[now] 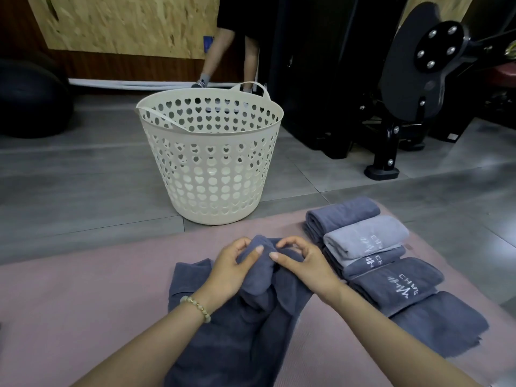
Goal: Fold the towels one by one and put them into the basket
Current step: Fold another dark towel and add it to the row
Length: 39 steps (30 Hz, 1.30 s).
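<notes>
A crumpled dark blue-grey towel (pixel 237 336) lies on the pink mat in front of me. My left hand (pixel 231 270) and my right hand (pixel 304 265) both pinch its bunched upper part, thumbs and fingers curled round the cloth, close together. A cream plastic basket (pixel 209 191) with heart-shaped holes stands on the floor just beyond the mat; nothing shows inside it through the holes. To the right lies a row of folded towels (pixel 391 277), dark and light grey, some with white embroidered lettering.
The pink mat (pixel 69 297) covers the near floor, with grey floor tiles (pixel 69 174) beyond. A black gym machine (pixel 405 88) stands at the back right. A dark exercise ball (pixel 30 99) is at the far left. A person's legs (pixel 220 57) stand behind the basket.
</notes>
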### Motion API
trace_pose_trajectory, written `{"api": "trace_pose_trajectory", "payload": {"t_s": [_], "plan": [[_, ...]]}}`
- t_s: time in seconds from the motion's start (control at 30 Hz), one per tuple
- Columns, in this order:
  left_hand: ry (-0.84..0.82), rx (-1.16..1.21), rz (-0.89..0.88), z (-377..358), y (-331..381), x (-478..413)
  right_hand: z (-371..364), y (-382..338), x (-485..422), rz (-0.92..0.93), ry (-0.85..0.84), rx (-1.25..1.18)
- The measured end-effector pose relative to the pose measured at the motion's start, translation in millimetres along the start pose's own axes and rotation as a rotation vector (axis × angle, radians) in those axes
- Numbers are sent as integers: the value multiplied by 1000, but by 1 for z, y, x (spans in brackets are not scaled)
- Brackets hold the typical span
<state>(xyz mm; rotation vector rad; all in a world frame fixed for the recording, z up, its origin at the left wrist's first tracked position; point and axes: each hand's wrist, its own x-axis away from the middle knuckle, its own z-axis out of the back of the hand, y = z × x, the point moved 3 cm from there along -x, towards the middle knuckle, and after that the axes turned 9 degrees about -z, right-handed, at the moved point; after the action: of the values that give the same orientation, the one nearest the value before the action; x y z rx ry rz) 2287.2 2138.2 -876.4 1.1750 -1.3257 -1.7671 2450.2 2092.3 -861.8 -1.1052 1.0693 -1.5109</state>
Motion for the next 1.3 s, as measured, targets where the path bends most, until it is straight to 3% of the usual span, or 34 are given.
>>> {"api": "trace_pose_trajectory", "payload": {"t_s": [0.1,0.2,0.33,0.53,0.67,0.77,0.9,1.0,1.17,1.3], "plan": [[259,-37,-39,46,22,-19,31,-3,-1,-60,-28,271],[460,-143,-89,117,51,-36,60,-25,2,44,-30,419],[473,-392,-155,186,92,-51,60,-81,-1,155,-102,405],[649,-264,-212,224,152,-57,62,-144,-37,6,-131,661],[814,-246,-194,243,163,-48,59,-171,-41,-61,-262,524],[874,-292,-167,259,167,-40,52,-175,-40,-128,-385,258],[937,-301,-137,276,163,-29,43,-173,-44,-129,-301,-144],[806,-393,-102,272,165,-21,34,-177,-41,-91,-237,-193],[120,-9,56,213,202,-7,12,-202,-18,-26,-407,-146],[122,301,44,202,226,-2,15,-223,-11,108,-370,-439]]}}
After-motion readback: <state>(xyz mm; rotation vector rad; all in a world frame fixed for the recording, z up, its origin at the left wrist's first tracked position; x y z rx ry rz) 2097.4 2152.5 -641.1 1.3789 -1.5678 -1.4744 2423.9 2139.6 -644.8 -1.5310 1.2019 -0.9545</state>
